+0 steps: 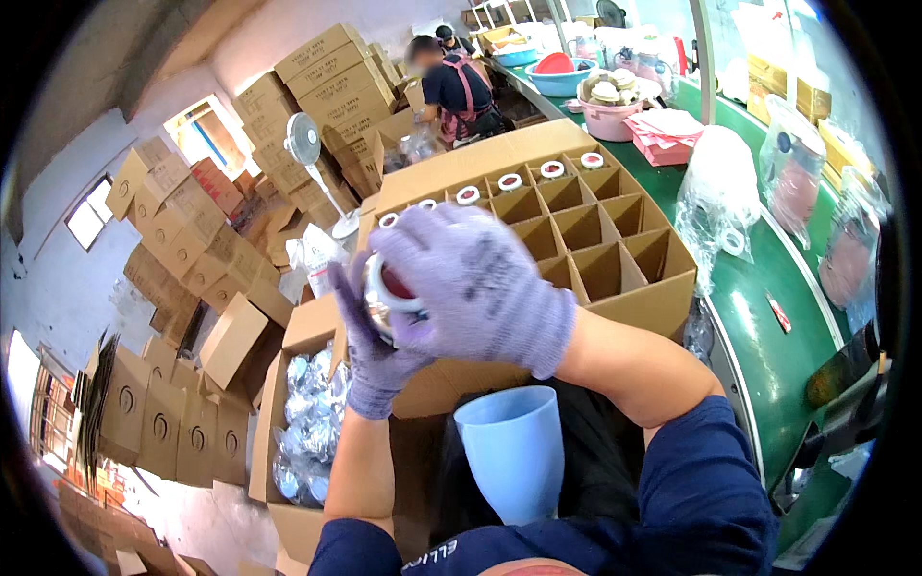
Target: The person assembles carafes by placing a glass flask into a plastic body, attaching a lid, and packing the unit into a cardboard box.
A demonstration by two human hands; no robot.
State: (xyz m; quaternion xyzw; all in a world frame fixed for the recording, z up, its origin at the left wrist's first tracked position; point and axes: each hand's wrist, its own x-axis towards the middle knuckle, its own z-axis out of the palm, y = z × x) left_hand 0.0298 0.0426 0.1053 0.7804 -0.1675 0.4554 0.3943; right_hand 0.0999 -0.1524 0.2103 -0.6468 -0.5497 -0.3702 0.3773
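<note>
Both my hands wear grey knitted gloves. My left hand (pixel 370 336) cups a small glass jar with a white rim (pixel 386 288) from below. My right hand (pixel 480 278) covers the jar from above and grips it too. The jar is held over a cardboard box with a grid of dividers (pixel 586 230); several cells along the far row hold jars with white rims (pixel 510 181), the nearer cells show bare cardboard. Below my left arm an open carton (pixel 307 413) holds several jars wrapped in clear plastic.
A light blue plastic cup (pixel 514 451) stands near my lap. A green table (pixel 778 355) on the right carries clear bags, pink sheets and basins. Stacked cartons and a white fan (pixel 305 144) stand behind; another person (pixel 456 91) works at the far end.
</note>
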